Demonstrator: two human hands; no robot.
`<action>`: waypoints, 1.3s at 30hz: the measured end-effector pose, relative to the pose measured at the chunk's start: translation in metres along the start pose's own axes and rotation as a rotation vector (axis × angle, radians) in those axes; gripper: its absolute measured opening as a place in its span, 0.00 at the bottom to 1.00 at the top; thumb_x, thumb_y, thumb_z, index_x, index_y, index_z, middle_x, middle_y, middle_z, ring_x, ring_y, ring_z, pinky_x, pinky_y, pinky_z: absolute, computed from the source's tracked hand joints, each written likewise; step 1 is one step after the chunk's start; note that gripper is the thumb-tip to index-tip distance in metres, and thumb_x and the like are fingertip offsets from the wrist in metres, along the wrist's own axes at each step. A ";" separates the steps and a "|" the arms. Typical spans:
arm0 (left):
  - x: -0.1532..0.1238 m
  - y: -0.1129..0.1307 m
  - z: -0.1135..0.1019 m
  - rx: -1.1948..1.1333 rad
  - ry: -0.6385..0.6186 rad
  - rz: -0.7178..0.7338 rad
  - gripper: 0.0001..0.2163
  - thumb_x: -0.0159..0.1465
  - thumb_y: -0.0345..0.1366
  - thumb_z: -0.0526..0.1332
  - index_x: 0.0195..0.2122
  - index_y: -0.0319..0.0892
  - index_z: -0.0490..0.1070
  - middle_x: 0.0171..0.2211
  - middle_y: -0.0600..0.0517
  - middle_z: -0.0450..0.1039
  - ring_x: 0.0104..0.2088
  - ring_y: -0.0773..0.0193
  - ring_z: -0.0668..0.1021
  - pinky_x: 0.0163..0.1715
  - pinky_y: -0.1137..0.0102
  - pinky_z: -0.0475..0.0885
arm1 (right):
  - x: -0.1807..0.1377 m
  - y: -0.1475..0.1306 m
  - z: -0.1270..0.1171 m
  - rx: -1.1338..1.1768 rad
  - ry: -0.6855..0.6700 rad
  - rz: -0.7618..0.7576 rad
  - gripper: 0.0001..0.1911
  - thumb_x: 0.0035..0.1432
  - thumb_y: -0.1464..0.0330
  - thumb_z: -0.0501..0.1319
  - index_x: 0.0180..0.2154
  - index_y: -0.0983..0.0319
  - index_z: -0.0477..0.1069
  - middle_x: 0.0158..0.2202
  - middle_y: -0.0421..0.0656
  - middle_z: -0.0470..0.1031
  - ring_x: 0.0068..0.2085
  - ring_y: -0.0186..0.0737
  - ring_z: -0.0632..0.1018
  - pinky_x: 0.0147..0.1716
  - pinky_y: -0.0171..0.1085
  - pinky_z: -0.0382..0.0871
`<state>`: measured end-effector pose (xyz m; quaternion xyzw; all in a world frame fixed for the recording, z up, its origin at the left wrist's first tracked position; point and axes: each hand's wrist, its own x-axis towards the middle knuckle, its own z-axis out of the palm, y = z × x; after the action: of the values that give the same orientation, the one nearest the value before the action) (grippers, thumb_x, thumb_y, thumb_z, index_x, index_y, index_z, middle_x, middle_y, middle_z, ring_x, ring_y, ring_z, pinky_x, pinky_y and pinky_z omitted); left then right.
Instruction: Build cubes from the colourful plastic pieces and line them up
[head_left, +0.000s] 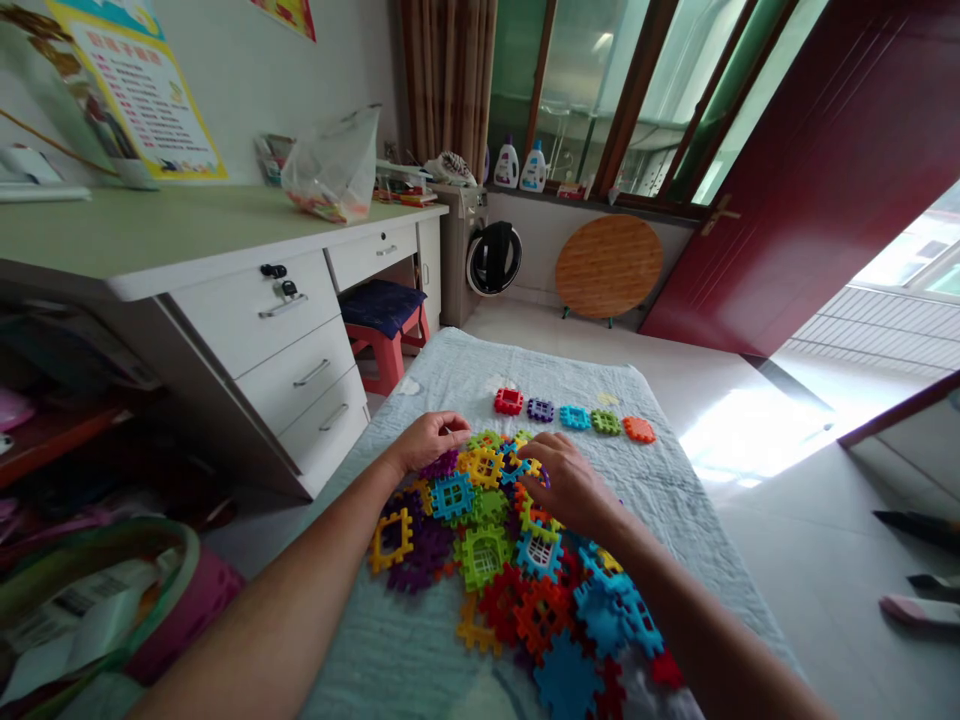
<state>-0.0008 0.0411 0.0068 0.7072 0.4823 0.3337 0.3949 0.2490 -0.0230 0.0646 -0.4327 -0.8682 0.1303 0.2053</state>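
Observation:
My left hand [433, 440] is at the far left edge of a heap of colourful plastic interlocking blocks [484, 555], its fingers loosely bent and the thumb a little apart, with no block visible in it. My right hand [568, 482] reaches into the heap's far right side. Its fingers curl down around a yellow block [534, 466], partly hidden by the hand. Beyond both hands, single blocks stand in a row: red [508, 401], purple [540, 409], blue [575, 417], green [606, 422] and orange [639, 430].
A light blue cloth [675, 540] covers the surface under the blocks. On the left are a desk with drawers [262, 320] and a red stool [386, 350]. A washing machine [469, 240], a round wooden tabletop [609, 265] and a red door [765, 180] stand beyond.

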 end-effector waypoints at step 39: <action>0.003 -0.009 0.004 -0.062 0.049 -0.012 0.13 0.55 0.43 0.61 0.35 0.39 0.73 0.31 0.52 0.74 0.31 0.63 0.73 0.34 0.70 0.69 | 0.005 -0.060 0.039 0.134 -0.060 -0.082 0.15 0.50 0.76 0.59 0.40 0.59 0.61 0.39 0.42 0.67 0.42 0.41 0.67 0.42 0.38 0.62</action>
<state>-0.0010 0.0448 -0.0030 0.6833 0.4855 0.3631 0.4069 0.1867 -0.0564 0.0555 -0.3782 -0.8802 0.1924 0.2127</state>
